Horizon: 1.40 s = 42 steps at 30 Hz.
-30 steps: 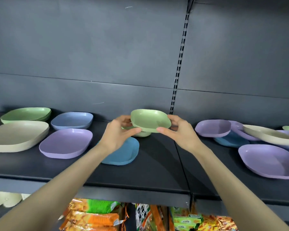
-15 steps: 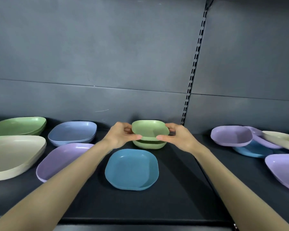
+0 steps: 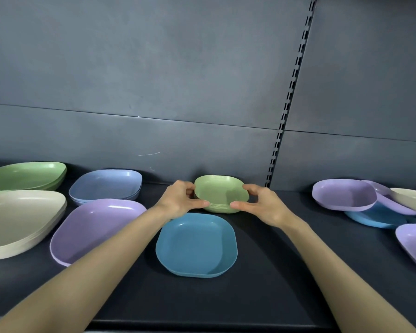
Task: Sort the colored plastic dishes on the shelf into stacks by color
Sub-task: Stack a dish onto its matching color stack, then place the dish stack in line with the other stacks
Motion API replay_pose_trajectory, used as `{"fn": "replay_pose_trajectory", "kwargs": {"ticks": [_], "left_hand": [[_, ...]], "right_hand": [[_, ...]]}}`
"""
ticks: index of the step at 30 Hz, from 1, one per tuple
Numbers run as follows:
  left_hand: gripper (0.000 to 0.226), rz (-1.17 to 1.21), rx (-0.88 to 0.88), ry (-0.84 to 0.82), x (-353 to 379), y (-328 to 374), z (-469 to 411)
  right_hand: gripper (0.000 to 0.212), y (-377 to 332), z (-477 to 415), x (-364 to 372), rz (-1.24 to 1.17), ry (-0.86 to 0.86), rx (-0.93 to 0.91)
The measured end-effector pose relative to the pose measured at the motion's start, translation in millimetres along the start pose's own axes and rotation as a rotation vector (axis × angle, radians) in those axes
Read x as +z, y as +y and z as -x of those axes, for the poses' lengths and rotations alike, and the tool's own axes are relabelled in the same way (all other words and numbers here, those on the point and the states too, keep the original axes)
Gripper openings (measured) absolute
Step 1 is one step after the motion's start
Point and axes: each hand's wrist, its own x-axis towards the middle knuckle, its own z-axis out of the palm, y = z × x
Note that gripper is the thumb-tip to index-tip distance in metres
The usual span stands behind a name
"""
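On the dark shelf (image 3: 262,296), near the middle of the back edge: setting a small green dish (image 3: 221,192) onto a little pile of the same green, pinched at its rim by the left hand (image 3: 178,200) and the right hand (image 3: 262,203). Next, most likely: let go softly, then reach for the mixed-up purple dishes (image 3: 344,194) near the right edge. Cut off at the left edge: big cream plates (image 3: 17,219); hard to count the greens in the pile.
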Motion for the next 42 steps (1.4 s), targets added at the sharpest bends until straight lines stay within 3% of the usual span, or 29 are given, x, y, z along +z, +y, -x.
{"fn": "replay_pose_trajectory", "kwargs": {"ticks": [5, 9, 14, 17, 27, 34, 42], "left_hand": [[0.029, -0.027, -0.008, -0.032, 0.0, 1.1, -1.3], [0.029, -0.081, -0.011, -0.064, -1.6, 2.1, -3.1], [0.030, -0.308, 0.000, -0.099, -6.3, 6.9, -4.4], [0.043, -0.483, 0.012, -0.060, -12.9, 19.0, -4.4], [0.063, -0.851, 0.354, -0.065, 8.3, 111.4, -2.3], [0.064, -0.920, 0.547, -0.032, 64.3, 166.6, -7.7], [0.065, -0.875, 0.514, -0.065, 153.4, 205.0, -4.4]], "right_hand": [[0.084, 0.6, 1.1, 0.6, 0.096, 0.000, -0.012], [0.055, -1.4, 1.6, -0.4, 0.148, -0.019, -0.067], [0.069, -2.3, -0.1, -3.4, 0.283, -0.059, -0.026], [0.060, -7.6, 2.7, -11.3, 0.273, -0.038, -0.059], [0.058, -8.1, 33.3, -106.6, 0.536, 0.192, -0.020], [0.061, 15.7, 75.4, -183.0, 0.632, 0.269, 0.031], [0.062, 70.4, 115.3, -253.3, 0.692, 0.261, 0.050]]}}
